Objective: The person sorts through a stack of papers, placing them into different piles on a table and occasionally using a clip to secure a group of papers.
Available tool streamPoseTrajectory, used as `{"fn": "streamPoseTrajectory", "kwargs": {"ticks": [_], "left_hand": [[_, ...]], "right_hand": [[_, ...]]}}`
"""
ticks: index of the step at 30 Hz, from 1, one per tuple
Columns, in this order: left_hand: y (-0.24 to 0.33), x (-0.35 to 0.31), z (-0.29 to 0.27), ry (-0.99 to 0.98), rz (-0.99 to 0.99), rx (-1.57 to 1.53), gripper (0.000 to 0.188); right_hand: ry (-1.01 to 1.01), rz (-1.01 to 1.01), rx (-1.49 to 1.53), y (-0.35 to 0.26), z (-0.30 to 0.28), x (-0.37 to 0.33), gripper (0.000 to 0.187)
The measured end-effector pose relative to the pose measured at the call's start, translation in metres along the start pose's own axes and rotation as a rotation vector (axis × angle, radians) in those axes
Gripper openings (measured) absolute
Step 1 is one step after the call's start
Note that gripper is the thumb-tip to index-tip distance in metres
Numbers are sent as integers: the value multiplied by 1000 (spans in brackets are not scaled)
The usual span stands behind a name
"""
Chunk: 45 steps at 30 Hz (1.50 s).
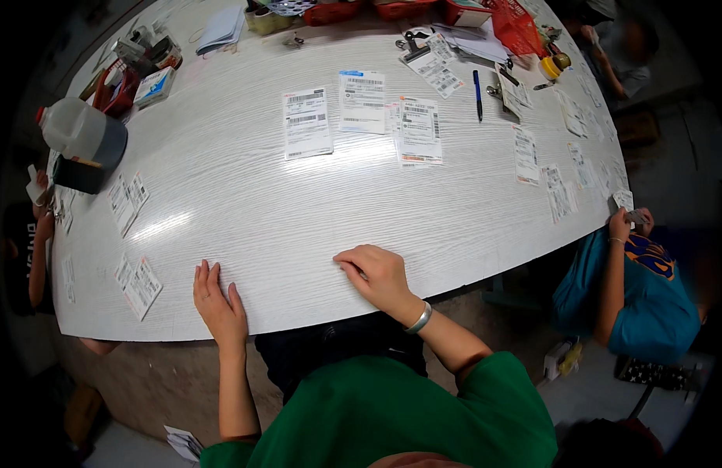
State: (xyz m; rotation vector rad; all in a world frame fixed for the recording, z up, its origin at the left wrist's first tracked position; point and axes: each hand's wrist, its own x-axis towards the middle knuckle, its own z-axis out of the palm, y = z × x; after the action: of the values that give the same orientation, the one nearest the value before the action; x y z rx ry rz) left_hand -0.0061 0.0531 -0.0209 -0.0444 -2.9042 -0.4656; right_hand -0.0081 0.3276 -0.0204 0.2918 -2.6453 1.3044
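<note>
Your left hand [220, 308] lies at the near edge of the tabletop [236, 203], palm down, its fingers slightly parted and the thumb standing wide of them. Your right hand [380, 282] rests further along that edge, its fingers curled inward with a narrow gap between thumb and forefinger; the palm side is hidden, so you cannot tell whether they close on anything. A silver bracelet [419, 318] circles your right wrist.

Nearest your left hand, toward the near left corner, you have a pair of printed slips [145, 287], well apart from your fingers. Beyond your hands, toward the far edge, three larger labels lie near one another: a left label [307, 125], a middle label [362, 109] with a blue top strip, and a right label [420, 136] overlapping other paper. A dark blue pen [477, 96] lies to their right.

By the left edge you see a translucent jug [84, 134] with dark liquid. Past the right edge, a co-worker in a teal shirt [634, 292] holds small papers [624, 200].
</note>
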Motion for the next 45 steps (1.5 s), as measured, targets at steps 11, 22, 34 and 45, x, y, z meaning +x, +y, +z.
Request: {"fn": "streamPoseTrajectory", "kwargs": {"ticks": [11, 22, 34, 45], "left_hand": [[3, -1, 6, 25, 40, 8, 35], [2, 0, 5, 29, 56, 32, 35], [0, -2, 4, 38, 28, 1, 36], [2, -2, 4, 71, 45, -33, 35]], "right_hand": [[30, -12, 28, 1, -5, -2, 7], [49, -29, 78, 3, -2, -4, 7], [455, 891, -894, 217, -272, 90, 43], [-6, 1048, -502, 223, -289, 116, 33]]}}
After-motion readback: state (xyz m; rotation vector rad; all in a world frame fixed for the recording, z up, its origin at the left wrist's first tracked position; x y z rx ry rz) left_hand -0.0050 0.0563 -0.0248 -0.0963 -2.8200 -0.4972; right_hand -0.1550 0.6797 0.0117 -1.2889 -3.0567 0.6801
